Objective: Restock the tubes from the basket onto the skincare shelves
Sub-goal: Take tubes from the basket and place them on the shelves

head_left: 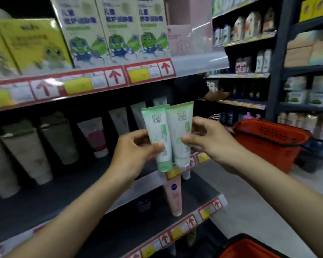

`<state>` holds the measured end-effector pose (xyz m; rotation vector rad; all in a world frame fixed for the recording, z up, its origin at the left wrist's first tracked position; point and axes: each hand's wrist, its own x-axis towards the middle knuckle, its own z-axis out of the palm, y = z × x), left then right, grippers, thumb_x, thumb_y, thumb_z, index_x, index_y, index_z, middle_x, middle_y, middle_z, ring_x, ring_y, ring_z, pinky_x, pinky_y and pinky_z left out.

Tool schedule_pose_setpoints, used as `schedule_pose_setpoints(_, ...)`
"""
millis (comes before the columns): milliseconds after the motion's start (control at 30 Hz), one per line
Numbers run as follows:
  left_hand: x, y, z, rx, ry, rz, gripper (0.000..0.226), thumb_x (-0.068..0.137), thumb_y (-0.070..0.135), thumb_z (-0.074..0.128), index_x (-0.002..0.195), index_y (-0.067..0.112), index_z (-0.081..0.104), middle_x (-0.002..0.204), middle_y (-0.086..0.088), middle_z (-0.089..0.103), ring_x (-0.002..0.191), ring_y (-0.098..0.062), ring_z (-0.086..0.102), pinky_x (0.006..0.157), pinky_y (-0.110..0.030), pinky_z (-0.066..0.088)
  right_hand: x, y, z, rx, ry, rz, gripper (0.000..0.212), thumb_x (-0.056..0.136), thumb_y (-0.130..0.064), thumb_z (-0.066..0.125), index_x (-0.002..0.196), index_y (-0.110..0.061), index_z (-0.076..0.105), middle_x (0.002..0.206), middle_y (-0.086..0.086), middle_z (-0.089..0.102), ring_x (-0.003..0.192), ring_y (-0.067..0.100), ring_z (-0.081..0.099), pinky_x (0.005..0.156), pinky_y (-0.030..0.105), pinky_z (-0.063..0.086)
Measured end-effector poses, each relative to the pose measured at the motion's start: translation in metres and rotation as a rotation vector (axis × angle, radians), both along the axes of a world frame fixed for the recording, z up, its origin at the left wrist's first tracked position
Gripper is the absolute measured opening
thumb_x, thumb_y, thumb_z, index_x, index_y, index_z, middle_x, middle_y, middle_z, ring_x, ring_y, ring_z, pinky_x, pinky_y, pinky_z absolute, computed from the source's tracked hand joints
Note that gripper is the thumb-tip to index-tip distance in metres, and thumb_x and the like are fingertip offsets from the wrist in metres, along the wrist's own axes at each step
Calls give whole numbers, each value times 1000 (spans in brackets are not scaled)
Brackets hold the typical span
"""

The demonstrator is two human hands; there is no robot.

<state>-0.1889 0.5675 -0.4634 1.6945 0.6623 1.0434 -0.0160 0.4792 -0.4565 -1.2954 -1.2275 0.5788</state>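
The left hand (136, 151) is gripping a white-and-green plastic tube with a green cap (158, 131), fingers curled round it. The right hand (214, 141) is pinching a matching white-capped tube (179, 127). Both tubes are being held side by side in front of the dark store shelf (73, 189), long axes near vertical, caps pointing down

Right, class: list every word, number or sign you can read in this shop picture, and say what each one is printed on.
"儿童", in blue: on the three green-and-white boxes, top shelf; the line beneath is too blurred.
Red up arrows, no words: on the shelf-edge labels; their prices are unreadable.
Held green-capped tube and white-capped tube: square codes, print too small to read.
Lower pink tube: round blue logo, blurred.
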Motion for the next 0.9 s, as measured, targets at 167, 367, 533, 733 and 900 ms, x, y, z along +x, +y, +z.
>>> schedule_pose_setpoints(167, -29, 42, -14, 5, 34, 215, 28, 78, 0, 76, 97, 21, 74, 95, 1, 77, 90, -15, 73, 83, -36, 57, -13, 69, -5, 12, -60, 23, 27, 87, 4, 64, 110, -9, 66, 99, 3, 70, 98, 18, 66, 88, 32, 55)
schedule_pose_setpoints(367, -31, 78, -35, -62, 31, 355, 31, 78, -4, 73, 89, 25, 71, 89, 1, 76, 83, -18, 72, 81, -39, 58, -8, 124, -37, -10, -135, -25, 22, 85, -2, 69, 103, -14, 69, 88, -2, 68, 93, 20, 66, 92, 45, 54)
schedule_pose_setpoints(533, -23, 106, -36, -97, 29, 409, 31, 79, -3, 73, 104, 16, 70, 102, -7, 73, 95, -24, 70, 90, -47, 55, 3, 162, -40, -33, -137, -5, 20, 86, -7, 69, 87, -26, 63, 82, -11, 67, 82, 10, 65, 81, 30, 51)
schedule_pose_setpoints(733, -9, 130, -37, -91, 73, 470, 34, 82, 1, 72, 113, 11, 67, 112, -8, 71, 101, -24, 67, 94, -46, 53, 11, 194, -41, -51, -120, 15, 22, 88, -9, 67, 110, -13, 64, 91, -1, 67, 87, 18, 62, 77, 31, 47)
schedule_pose_setpoints(900, -4, 142, -37, -90, 81, 477, 34, 82, 1, 72, 115, 8, 66, 115, -10, 70, 103, -26, 67, 94, -46, 53, 11, 208, -39, -69, -176, -5, 16, 87, -9, 68, 103, -13, 65, 99, 6, 69, 99, 25, 65, 94, 43, 51)
